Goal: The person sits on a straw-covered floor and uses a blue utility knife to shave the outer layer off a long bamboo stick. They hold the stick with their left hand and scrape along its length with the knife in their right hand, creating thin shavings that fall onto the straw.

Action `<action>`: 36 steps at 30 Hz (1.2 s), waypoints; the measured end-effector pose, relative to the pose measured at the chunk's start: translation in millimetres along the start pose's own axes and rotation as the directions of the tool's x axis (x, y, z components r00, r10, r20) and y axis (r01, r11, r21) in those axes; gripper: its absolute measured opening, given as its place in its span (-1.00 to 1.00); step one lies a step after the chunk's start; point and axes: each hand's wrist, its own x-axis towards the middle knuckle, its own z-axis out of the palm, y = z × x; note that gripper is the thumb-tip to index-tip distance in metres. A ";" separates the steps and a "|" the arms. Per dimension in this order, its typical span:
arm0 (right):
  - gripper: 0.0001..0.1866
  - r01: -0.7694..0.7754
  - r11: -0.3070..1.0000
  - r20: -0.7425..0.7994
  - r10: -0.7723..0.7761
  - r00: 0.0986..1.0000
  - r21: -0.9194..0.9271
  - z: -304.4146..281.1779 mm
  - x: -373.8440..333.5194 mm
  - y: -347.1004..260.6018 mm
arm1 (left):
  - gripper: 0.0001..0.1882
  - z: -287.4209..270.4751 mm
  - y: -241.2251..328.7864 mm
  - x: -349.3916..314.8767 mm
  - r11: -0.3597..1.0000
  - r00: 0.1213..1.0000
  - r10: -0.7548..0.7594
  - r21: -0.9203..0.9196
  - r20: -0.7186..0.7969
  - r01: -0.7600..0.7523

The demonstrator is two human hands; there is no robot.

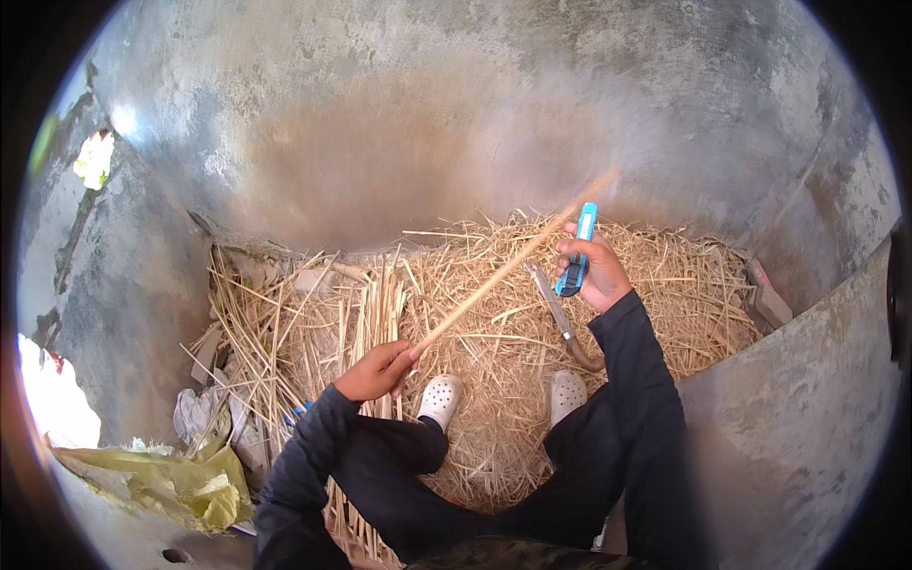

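Observation:
My left hand (377, 370) is closed on the near end of a long, thin bamboo strip (499, 274). The strip slants up and away to the right, its far end blurred near the wall. My right hand (602, 274) grips a blue utility knife (577, 249) held upright, close beside the strip's far part; whether the fingers also touch the strip I cannot tell. Below the right hand, a long-bladed knife (557, 310) with a curved wooden handle lies on a thick layer of pale shavings (494, 418).
Upright and leaning strips (380, 309) stand in a bundle at the left. My feet in white clogs (440, 399) rest on the shavings. A yellowish sack (195, 480) lies at lower left. Concrete walls (456, 123) enclose the spot, with a slanting slab (807, 399) at right.

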 end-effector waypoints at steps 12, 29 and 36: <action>-0.52 -0.100 0.991 0.074 0.107 0.992 -0.094 -15.9 -11.5 0.4 | -0.73 32.6 44.8 63.9 0.837 0.930 0.066 -0.487 -0.362 -0.249; -0.10 -0.095 0.908 0.405 0.273 0.873 -0.408 13.3 -28.2 -3.1 | -0.71 26.0 18.4 75.9 0.849 0.941 0.159 -0.445 -0.300 -0.285; -0.39 -0.043 0.882 0.395 0.253 0.883 -0.469 23.3 -29.4 2.2 | -0.70 20.2 21.1 71.1 0.860 0.959 0.151 -0.446 -0.241 -0.248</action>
